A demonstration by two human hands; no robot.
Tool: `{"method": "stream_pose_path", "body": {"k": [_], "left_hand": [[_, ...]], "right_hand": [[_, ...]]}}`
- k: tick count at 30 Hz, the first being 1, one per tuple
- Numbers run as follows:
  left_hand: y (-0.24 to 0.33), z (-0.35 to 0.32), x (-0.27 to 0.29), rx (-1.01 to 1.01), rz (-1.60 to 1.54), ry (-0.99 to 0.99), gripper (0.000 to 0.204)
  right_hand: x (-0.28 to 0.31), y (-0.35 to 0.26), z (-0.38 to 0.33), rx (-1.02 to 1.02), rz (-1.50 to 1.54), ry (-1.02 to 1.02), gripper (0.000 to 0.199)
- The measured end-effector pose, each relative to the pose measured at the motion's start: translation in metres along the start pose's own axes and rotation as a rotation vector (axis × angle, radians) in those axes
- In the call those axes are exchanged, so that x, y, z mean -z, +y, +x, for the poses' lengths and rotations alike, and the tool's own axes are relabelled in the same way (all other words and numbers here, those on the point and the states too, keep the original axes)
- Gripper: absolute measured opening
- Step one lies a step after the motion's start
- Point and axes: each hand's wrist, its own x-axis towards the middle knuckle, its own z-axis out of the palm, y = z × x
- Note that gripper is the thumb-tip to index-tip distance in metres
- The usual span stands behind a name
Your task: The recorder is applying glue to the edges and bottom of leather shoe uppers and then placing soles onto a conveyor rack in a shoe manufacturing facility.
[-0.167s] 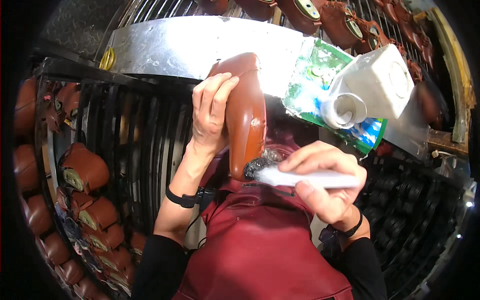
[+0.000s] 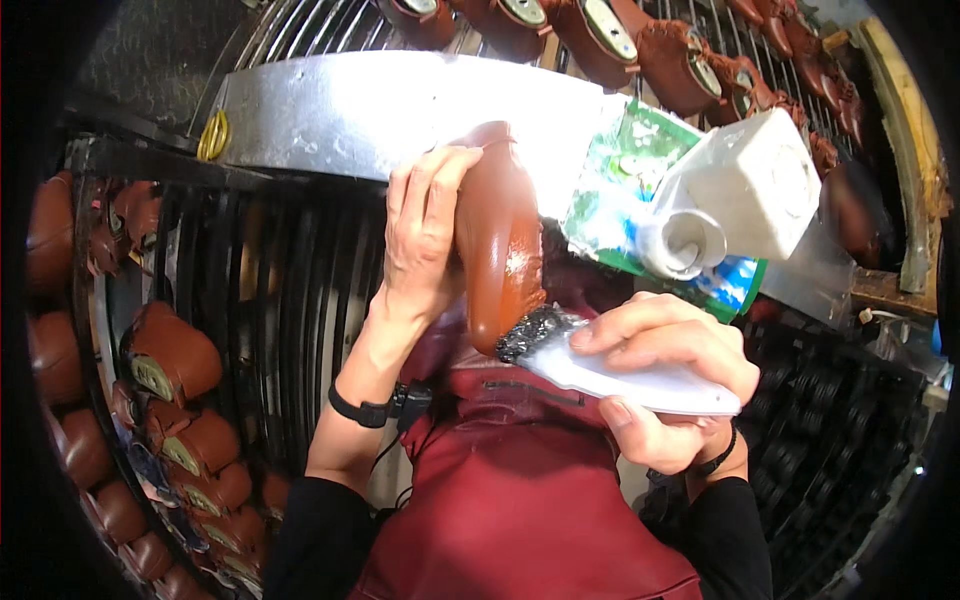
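Note:
My left hand (image 2: pixel 425 225) is wrapped round the far part of a brown leather shoe upper (image 2: pixel 498 225), whose near, rounded end points toward me. In my right hand (image 2: pixel 680 365) is a brush (image 2: pixel 640 388) with a white handle, pinched between thumb and fingers. Its dark, wet-looking bristles touch the right edge of the shoe upper near that rounded end. A glossy patch shines on the upper's right side. The underside of the upper is turned away and hidden.
A metal-topped ledge (image 2: pixel 330 110) runs across ahead. On its right, a cut white plastic container (image 2: pixel 750 185) rests on a green and blue sheet (image 2: pixel 640 150). Brown shoe uppers fill racks at left (image 2: pixel 175 355) and far right (image 2: pixel 680 65). Dark soles (image 2: pixel 820 420) lie lower right.
The brush has tilted, its handle end lower and farther right, and its bristles have shifted slightly right along the shoe's edge. The left hand keeps its grip on the shoe upper.

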Motion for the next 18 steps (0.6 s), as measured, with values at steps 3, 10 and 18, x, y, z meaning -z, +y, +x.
{"method": "stream_pose_path", "body": {"k": [3,10,18], "left_hand": [[0.009,0.031,0.014,0.086,-0.067,-0.077,0.077],[-0.016,0.079,0.021,0.121,-0.253,-0.24,0.086],[-0.068,0.049,-0.008,0.607,-1.064,-0.051,0.088]], "right_hand": [[0.013,0.003,0.024,0.081,-0.088,0.023,0.025],[0.039,0.047,0.072,0.274,-0.125,0.161,0.025],[0.019,0.1,-0.02,-0.293,0.101,0.808,0.012]]}}
